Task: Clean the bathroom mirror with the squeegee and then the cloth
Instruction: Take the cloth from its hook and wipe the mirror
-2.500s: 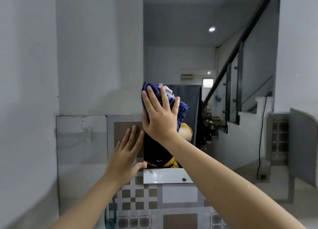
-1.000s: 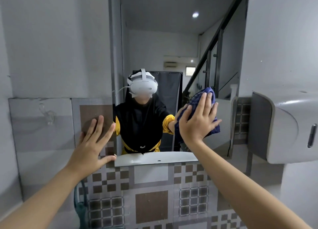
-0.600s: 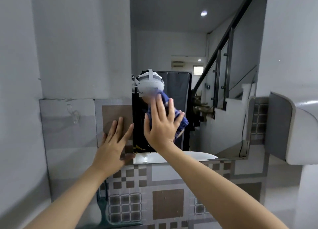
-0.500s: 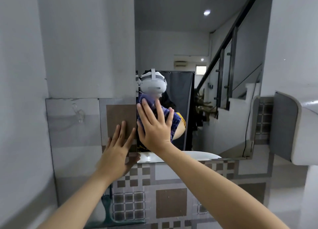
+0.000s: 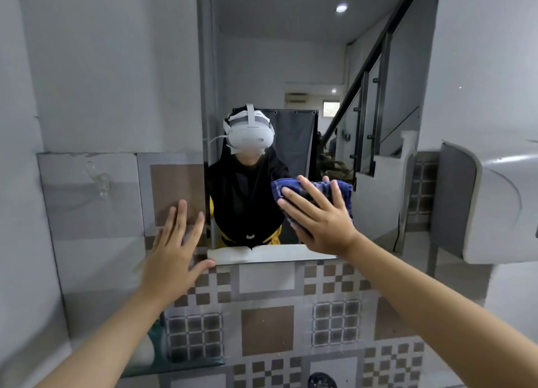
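The mirror point(image 5: 291, 52) hangs on the wall above patterned tiles and reflects a person with a white headset. My right hand point(image 5: 318, 217) presses a blue checked cloth point(image 5: 337, 188) flat against the lower middle of the glass, fingers straight and spread. My left hand point(image 5: 174, 250) lies flat on the tiled wall by the mirror's lower left corner, its thumb touching the bottom edge. A teal object point(image 5: 158, 349), perhaps the squeegee, shows partly under my left forearm.
A white wall-mounted dispenser point(image 5: 495, 201) juts out at the right, close to the mirror's right edge. A clear hook point(image 5: 99, 178) sticks to the grey tile at the left. Patterned tiles point(image 5: 267, 329) cover the wall below the mirror.
My right hand has slid the cloth from the mirror's left side, near my left hand, rightwards and slightly down to the lower middle. My left hand stays on the wall.
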A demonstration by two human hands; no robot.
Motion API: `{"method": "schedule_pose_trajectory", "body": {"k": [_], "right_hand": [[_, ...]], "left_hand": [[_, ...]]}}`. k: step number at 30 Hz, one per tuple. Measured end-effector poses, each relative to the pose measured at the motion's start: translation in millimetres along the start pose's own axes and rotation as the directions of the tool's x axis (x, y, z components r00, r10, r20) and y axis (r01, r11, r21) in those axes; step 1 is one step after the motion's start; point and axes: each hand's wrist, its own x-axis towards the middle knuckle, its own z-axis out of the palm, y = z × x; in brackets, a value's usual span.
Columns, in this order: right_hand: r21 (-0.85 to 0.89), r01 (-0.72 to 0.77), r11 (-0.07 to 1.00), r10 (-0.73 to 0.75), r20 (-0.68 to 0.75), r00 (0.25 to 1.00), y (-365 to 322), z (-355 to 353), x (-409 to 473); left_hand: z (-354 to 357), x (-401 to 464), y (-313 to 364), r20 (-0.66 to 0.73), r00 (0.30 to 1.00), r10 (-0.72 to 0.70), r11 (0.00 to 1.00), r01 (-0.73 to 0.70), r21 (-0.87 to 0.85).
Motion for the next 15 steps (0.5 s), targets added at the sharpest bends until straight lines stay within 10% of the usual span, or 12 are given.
{"method": "schedule_pose_trajectory", "body": {"k": [6,15], "right_hand": [[0.066,-0.440,0.896,0.441,-0.013,0.897,58.2,-2.1,-73.2],[0.202,-0.975,0.093,0.989,0.094,0.113,1.4,-1.4,-82.2]], "left_hand": [[2.8,2.1,-1.8,-0.002,1.000,0.009,0.999,-0.009,0.040],[-0.3,2.3,3.9,0.003,1.000,0.009,0.999,-0.009,0.032]]}}
